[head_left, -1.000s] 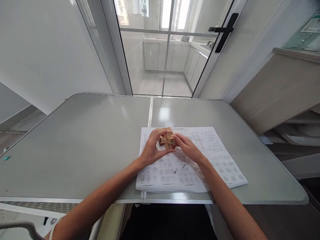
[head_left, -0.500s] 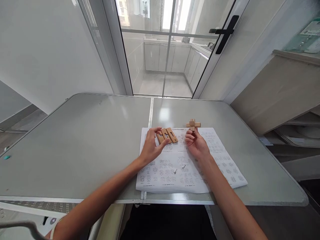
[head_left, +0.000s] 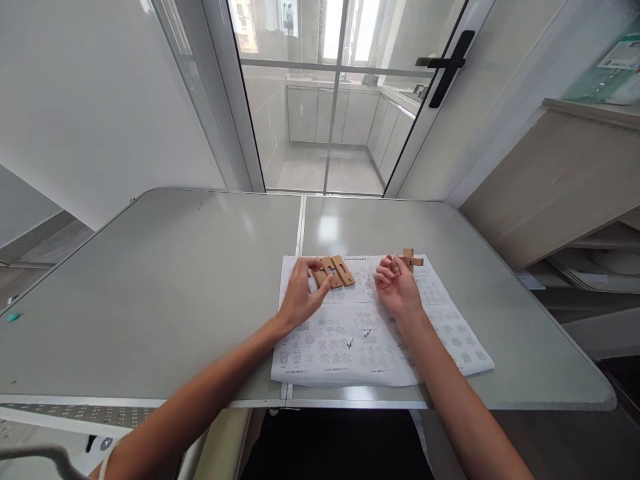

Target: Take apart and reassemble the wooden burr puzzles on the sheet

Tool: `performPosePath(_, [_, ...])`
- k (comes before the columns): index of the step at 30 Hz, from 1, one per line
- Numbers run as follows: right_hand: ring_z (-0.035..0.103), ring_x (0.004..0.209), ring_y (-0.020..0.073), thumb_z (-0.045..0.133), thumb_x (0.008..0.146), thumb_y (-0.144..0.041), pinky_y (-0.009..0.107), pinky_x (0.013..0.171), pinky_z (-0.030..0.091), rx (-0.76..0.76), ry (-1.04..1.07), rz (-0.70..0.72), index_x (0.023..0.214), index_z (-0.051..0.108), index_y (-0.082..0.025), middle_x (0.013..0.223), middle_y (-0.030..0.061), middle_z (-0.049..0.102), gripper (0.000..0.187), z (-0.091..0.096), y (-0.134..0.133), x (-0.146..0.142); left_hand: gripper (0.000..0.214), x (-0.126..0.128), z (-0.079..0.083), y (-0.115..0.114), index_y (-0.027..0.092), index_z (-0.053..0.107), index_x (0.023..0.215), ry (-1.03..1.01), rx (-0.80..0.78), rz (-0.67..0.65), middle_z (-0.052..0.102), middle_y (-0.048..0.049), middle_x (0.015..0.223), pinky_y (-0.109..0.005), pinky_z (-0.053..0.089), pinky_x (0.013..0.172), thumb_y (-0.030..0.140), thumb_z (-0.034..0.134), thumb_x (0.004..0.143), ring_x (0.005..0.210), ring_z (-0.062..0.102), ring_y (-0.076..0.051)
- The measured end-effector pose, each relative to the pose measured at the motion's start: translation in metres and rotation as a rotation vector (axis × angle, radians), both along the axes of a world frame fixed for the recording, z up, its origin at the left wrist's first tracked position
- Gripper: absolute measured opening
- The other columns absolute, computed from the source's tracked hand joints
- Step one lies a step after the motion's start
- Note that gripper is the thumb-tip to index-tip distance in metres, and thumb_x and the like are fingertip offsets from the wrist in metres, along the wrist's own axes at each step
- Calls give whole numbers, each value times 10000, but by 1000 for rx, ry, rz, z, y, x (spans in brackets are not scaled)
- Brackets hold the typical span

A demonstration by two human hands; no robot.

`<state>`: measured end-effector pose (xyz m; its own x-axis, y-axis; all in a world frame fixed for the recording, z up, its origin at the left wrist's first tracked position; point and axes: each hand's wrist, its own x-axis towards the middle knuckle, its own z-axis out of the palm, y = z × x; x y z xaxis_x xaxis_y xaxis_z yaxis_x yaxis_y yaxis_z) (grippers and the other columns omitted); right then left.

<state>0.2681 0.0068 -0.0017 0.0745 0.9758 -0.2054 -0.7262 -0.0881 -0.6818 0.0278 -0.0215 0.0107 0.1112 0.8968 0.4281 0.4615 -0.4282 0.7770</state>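
My left hand point(head_left: 301, 291) lies curved over the left end of a row of flat wooden slotted pieces point(head_left: 343, 270). Its thumb and fingers are on either side of the leftmost piece, which they partly cover. Dark marks, perhaps numbers, show on the pieces. On the right, a cross-shaped wooden puzzle point(head_left: 413, 259) made of interlocked bars appears just beyond the fingertips of my right hand point(head_left: 397, 283). That hand is turned palm inward with curled fingers, and its grip on the puzzle is partly hidden. Beneath both hands is a printed paper sheet point(head_left: 340, 327) with rows of small diagrams.
The grey table point(head_left: 175, 287) has a metal seam running through it under the sheet. A small teal object point(head_left: 13, 317) is at the left edge. Behind the table stands a glass door with a black handle point(head_left: 447, 67). A wooden shelf unit point(head_left: 560, 173) is on the right.
The cross-shaped puzzle has moved right and turned, and now sits partly behind my right fingers. My right hand shifted slightly right. My left thumb and fingers drew a little closer together; the flat pieces stayed put.
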Motion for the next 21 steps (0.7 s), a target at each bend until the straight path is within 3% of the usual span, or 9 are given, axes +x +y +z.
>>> performPosePath(2, [355,475,54,893,751,-300,180,396,391,-16,-23,59,781,529,-234,684,-81,483,372,3,-2,-4,140,0,3,-2,221,497,870,-24,0,-28,580,0,846,-299,484,704,255,602,956,754,545,-153])
performPosePath(5, [381,509,56,907,719,-253,178,409,405,-39,-58,123,782,576,-216,705,-67,497,339,5,-5,-11,299,-2,4,-6,232,342,705,9,6,-178,418,53,642,-258,370,556,192,526,938,566,370,-112])
performPosePath(11, [433,545,64,912,734,-289,187,427,415,-43,-150,206,764,605,-204,733,-46,547,320,8,-11,-19,250,-4,-9,-11,211,338,654,461,321,-485,415,63,559,-281,233,518,50,445,812,499,281,-106])
performPosePath(14, [442,551,64,914,732,-311,188,439,415,-34,-183,218,765,614,-203,730,-47,549,321,11,-12,-21,230,-4,-12,-11,207,377,658,573,383,-498,467,55,562,-281,229,517,47,439,811,487,319,-108])
performPosePath(21, [454,562,69,915,724,-344,199,458,424,-22,-240,224,782,640,-206,732,-45,551,313,13,-13,-22,229,-3,-13,-11,210,409,666,612,381,-489,506,45,575,-285,254,520,57,446,832,490,384,-113])
